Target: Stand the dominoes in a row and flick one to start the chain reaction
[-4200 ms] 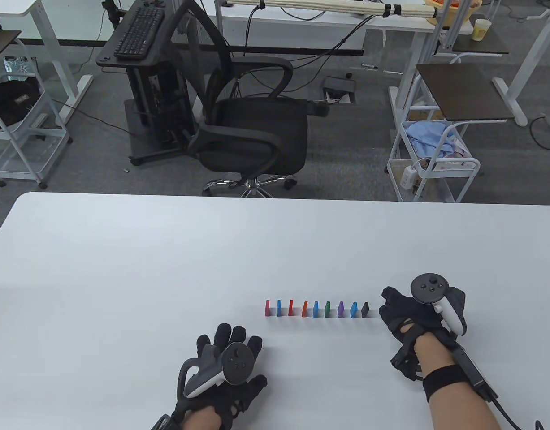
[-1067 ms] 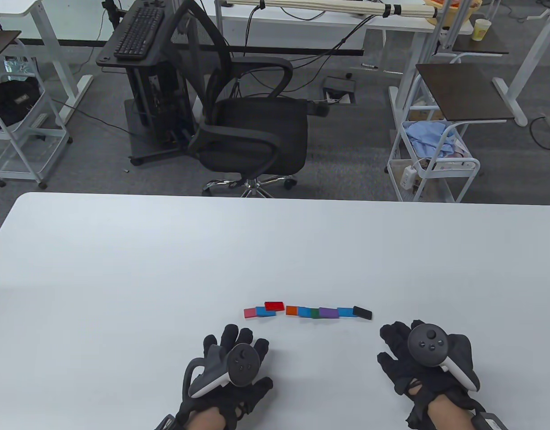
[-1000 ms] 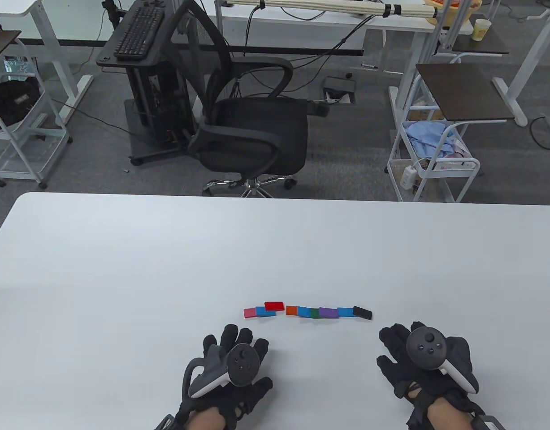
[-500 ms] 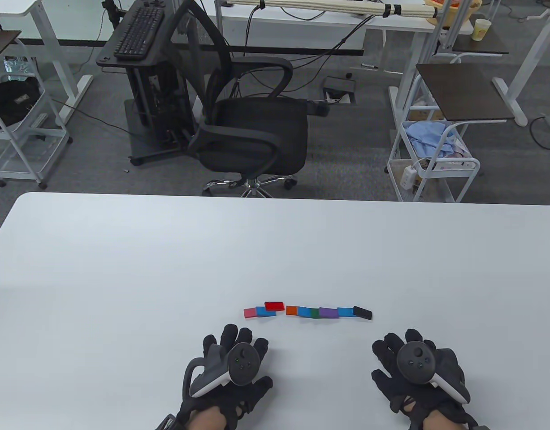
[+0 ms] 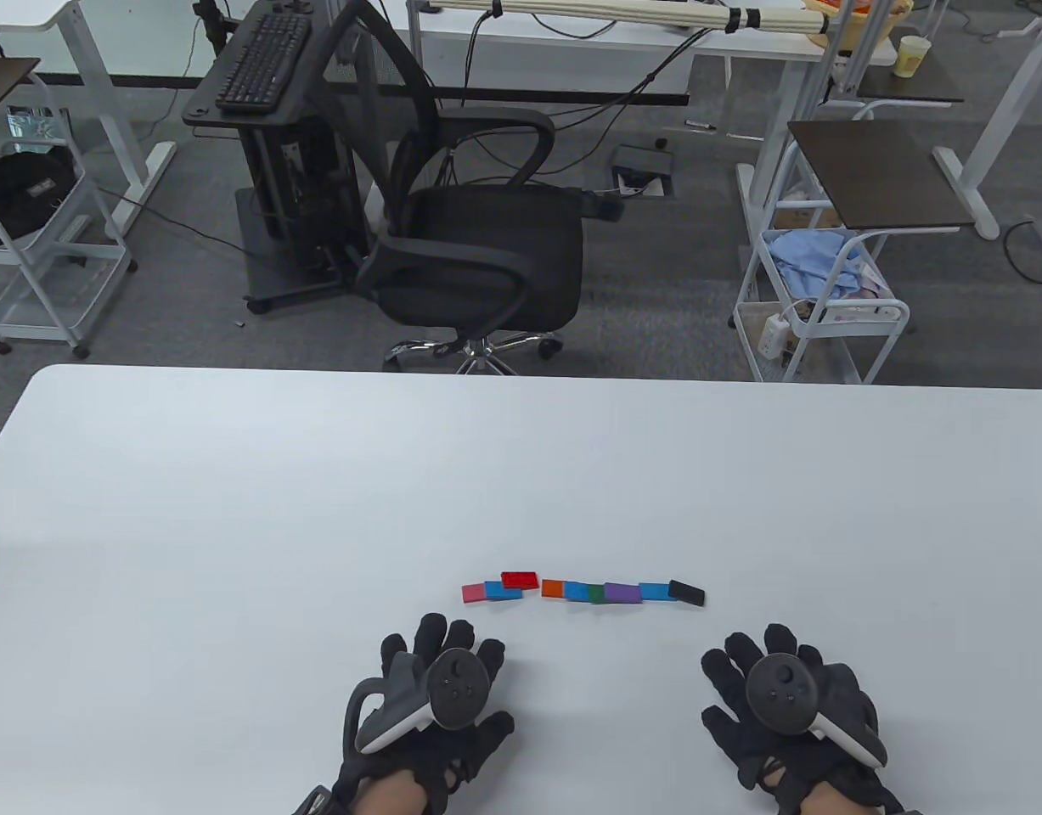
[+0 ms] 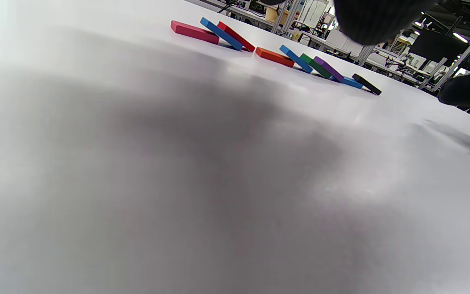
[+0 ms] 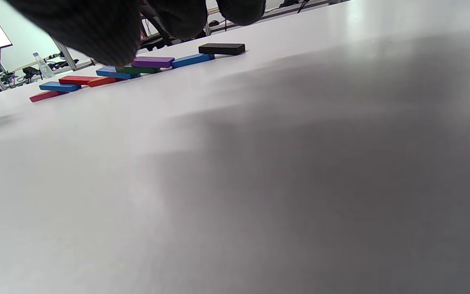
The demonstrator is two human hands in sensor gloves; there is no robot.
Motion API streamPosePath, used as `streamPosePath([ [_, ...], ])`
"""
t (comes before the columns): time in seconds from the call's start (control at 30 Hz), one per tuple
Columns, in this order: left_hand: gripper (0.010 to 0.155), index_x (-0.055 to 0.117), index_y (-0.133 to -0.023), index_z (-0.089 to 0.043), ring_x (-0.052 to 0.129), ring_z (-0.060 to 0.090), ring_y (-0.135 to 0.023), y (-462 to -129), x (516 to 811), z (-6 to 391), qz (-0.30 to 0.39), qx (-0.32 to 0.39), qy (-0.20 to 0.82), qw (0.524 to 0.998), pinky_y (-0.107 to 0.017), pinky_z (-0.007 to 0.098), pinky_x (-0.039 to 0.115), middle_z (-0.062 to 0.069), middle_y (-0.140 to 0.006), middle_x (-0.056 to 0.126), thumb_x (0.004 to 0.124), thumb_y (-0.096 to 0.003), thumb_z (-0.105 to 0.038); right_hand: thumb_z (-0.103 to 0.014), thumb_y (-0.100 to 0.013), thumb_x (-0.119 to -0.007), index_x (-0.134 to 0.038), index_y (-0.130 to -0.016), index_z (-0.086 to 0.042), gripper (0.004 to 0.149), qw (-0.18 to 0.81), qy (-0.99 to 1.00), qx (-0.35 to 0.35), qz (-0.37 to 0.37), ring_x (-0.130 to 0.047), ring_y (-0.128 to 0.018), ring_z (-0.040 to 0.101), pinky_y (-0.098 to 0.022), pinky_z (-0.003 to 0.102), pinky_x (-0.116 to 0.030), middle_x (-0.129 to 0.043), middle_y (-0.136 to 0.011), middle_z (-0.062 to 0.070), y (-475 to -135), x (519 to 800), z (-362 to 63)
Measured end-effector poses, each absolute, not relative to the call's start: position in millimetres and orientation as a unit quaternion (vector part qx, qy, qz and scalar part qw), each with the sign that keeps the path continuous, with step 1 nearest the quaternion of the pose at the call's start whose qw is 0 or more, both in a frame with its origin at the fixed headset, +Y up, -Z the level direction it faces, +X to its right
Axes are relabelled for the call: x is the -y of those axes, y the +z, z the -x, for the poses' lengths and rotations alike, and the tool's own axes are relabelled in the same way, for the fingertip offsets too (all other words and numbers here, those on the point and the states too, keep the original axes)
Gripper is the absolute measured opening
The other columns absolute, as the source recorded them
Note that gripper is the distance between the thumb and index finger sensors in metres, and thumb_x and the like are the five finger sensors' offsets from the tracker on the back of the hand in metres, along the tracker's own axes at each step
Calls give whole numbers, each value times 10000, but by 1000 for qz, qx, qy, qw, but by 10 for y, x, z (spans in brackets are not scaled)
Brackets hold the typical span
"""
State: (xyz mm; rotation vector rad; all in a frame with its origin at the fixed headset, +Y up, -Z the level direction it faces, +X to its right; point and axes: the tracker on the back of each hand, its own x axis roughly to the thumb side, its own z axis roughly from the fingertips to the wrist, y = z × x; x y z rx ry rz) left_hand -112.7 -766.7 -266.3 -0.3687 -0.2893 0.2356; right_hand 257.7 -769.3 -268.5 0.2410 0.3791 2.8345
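I see the dominoes (image 5: 582,590) lying toppled in a row on the table (image 5: 232,509), nearer its front edge than its back and slightly right of the middle, each leaning on its left neighbour. My left hand (image 5: 431,722) rests before the row's left end, my right hand (image 5: 788,709) before its right end, both apart from it.
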Motion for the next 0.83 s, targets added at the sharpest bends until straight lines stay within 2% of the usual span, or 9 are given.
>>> streamPosePath([
  [0.83, 778, 266, -1086, -295, -56, 388, -1056, -2661, 7669, 1144, 186, 143, 114, 965, -647, 713, -18, 102, -1167, 62, 631, -470, -600, -482, -527, -729, -438, -1028, -276, 615, 152, 974, -139, -89, 12, -986, 464, -691, 652, -25, -278, -1161, 111, -2686, 7712, -2578],
])
